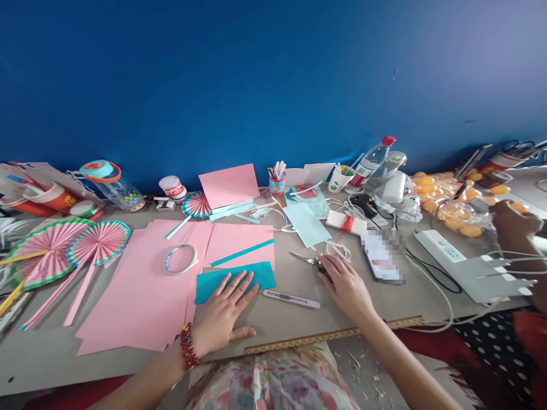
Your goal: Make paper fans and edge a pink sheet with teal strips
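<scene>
My left hand (228,313) lies flat with its fingers spread on a teal sheet of paper (267,274). Under my right hand (348,285) is the dark handle of a pair of scissors (304,257), the fingers curled over it and the blades pointing left; part of the handle is hidden. Between my hands lies a white utility knife (293,299). A thin teal strip (243,252) rests across a pink sheet (222,236) just beyond the teal paper. To the left, a roll of tape (180,259) sits on larger pink sheets (141,296).
Pleated paper fans (98,244) lie at the left. Along the wall stand a pen cup (277,183), a paper cup (341,179) and a bottle (371,162). A phone (382,259), a power strip (444,247) with cables and a bag of orange balls (453,196) occupy the right side.
</scene>
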The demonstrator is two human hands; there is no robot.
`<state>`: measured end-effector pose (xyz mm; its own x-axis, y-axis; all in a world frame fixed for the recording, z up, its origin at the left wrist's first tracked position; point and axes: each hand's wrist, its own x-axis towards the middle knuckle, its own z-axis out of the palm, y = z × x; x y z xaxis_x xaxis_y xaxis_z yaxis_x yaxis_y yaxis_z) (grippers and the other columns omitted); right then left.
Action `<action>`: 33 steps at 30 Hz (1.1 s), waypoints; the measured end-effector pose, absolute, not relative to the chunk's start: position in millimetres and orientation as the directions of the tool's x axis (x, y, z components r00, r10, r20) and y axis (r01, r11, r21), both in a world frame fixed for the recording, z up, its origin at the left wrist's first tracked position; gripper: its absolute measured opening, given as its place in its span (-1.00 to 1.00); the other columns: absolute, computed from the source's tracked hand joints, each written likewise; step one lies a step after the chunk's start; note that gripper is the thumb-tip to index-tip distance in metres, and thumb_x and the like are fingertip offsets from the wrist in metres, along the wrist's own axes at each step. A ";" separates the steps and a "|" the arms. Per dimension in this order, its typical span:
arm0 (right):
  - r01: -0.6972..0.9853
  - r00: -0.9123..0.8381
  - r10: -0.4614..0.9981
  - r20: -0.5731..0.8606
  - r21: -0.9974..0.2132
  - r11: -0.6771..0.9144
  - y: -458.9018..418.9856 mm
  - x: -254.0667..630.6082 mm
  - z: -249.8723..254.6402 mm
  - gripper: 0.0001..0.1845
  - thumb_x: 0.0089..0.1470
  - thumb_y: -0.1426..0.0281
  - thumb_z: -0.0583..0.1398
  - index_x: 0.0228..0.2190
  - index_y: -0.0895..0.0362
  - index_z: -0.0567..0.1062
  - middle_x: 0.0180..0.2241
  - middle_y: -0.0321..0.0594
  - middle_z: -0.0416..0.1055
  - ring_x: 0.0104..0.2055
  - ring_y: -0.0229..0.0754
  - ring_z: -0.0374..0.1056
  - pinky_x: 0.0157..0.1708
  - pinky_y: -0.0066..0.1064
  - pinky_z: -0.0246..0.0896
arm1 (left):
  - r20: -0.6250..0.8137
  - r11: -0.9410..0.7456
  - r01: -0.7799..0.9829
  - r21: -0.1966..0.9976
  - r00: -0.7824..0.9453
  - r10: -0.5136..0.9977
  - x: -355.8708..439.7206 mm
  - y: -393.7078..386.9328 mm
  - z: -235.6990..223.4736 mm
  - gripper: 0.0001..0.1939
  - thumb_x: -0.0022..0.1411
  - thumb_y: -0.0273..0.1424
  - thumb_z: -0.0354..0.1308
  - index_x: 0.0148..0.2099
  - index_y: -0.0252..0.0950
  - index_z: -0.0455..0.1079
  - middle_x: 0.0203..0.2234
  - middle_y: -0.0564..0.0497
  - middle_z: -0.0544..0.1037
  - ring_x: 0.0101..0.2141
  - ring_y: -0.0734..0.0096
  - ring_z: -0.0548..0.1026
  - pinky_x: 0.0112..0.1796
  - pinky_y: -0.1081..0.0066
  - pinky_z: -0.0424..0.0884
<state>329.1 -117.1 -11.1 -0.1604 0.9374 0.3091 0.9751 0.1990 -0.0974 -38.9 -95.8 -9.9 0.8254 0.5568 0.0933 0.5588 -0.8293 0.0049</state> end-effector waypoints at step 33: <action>0.844 -0.395 0.885 0.245 -0.283 0.455 -125.2 261.7 -4.1 -0.68 0.34 0.39 0.02 -0.09 0.06 0.55 -0.21 -0.12 0.46 -0.18 -0.10 0.31 -0.18 -0.28 0.24 | 0.036 -0.839 0.539 0.067 0.839 0.542 -30.0 -83.7 -4.3 -0.02 0.27 0.25 -0.24 0.47 -0.30 -0.30 0.41 -0.13 -0.07 0.38 0.15 -0.09 0.32 0.13 -0.20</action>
